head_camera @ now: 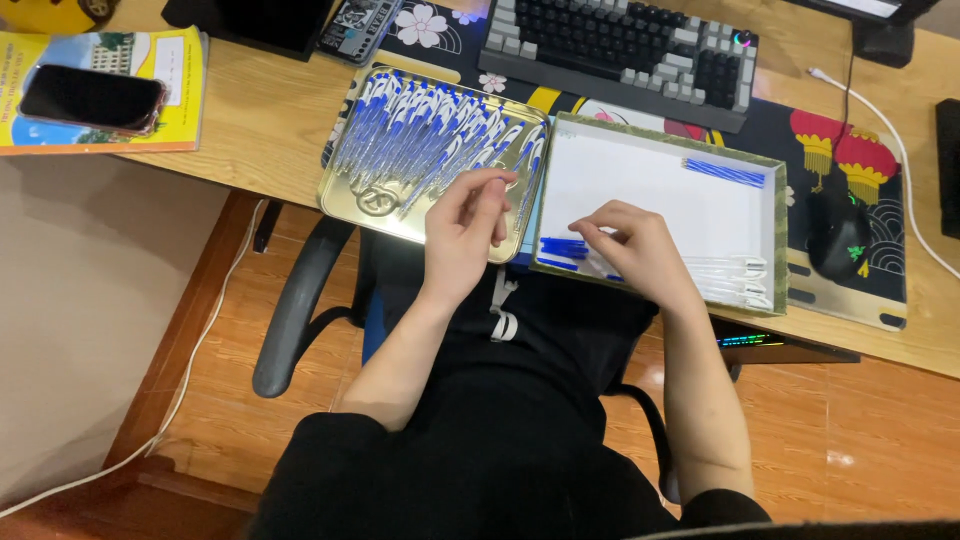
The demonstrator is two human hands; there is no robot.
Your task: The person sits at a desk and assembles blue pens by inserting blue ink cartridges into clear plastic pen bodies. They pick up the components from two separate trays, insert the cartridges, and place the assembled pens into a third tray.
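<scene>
Before us runs a pale wooden surface (270, 120) above an orange plank floor. On it, a shiny gold metal tray (352, 190) carries rows of blue-and-white pens (430, 135). At three o'clock from it sits a shallow white box (640, 180) with a green patterned rim. Our left hand (465, 225) hovers over the tray's near corner, fingers curled, perhaps pinching a slim pen part. Our right hand (640, 245) rests inside the box, fingertips gathered on blue caps (562, 248). At ten o'clock lies a yellow booklet (185, 80) under a dark phone (92, 98).
</scene>
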